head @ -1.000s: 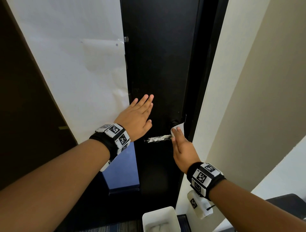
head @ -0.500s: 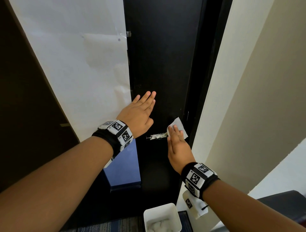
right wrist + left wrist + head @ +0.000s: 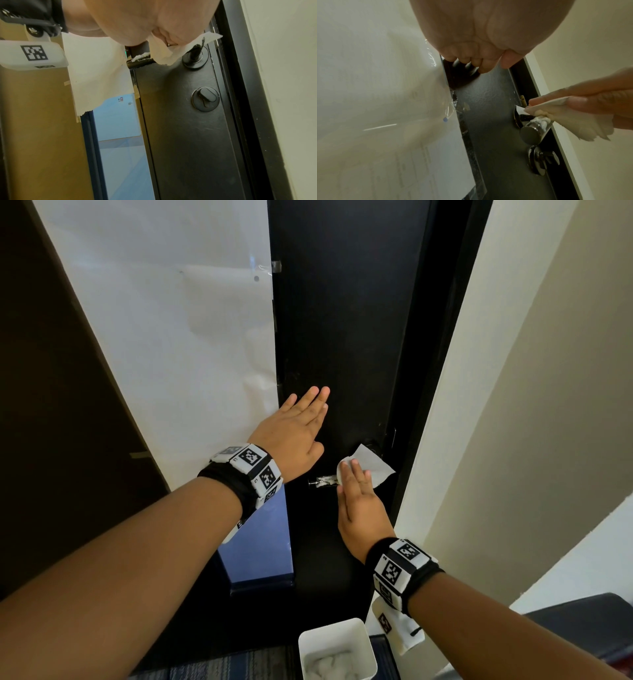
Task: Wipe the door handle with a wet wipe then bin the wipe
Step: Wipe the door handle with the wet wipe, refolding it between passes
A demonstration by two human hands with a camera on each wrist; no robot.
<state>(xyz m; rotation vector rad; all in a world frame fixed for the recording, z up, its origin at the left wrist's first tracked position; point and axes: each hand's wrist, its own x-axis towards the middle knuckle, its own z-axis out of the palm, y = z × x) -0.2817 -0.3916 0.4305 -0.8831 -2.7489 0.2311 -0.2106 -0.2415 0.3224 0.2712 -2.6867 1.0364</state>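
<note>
The metal door handle [image 3: 322, 481] sticks out leftward from the black door [image 3: 342, 320], smeared with white foam. My right hand [image 3: 356, 491] lies over its inner part with fingers [image 3: 590, 94] stretched out, pinching a white wet wipe [image 3: 371, 465] draped on the lever. From the left wrist, the wipe [image 3: 565, 119] hangs over the handle's round end [image 3: 530, 132]. From the right wrist, the wipe [image 3: 164, 54] covers the lever up to its foamy tip [image 3: 140, 59]. My left hand [image 3: 298, 433] presses flat on the door above the handle. The white bin [image 3: 337, 642] stands on the floor below.
A thumb-turn lock [image 3: 205, 98] sits under the handle's round base [image 3: 195, 56]. White paper [image 3: 171, 337] is taped over the panel left of the door. The cream wall [image 3: 513, 405] and door frame lie to the right. Crumpled wipes lie in the bin.
My right hand has slid the wipe leftward along the handle, so less bare lever shows. The left hand has stayed flat on the door.
</note>
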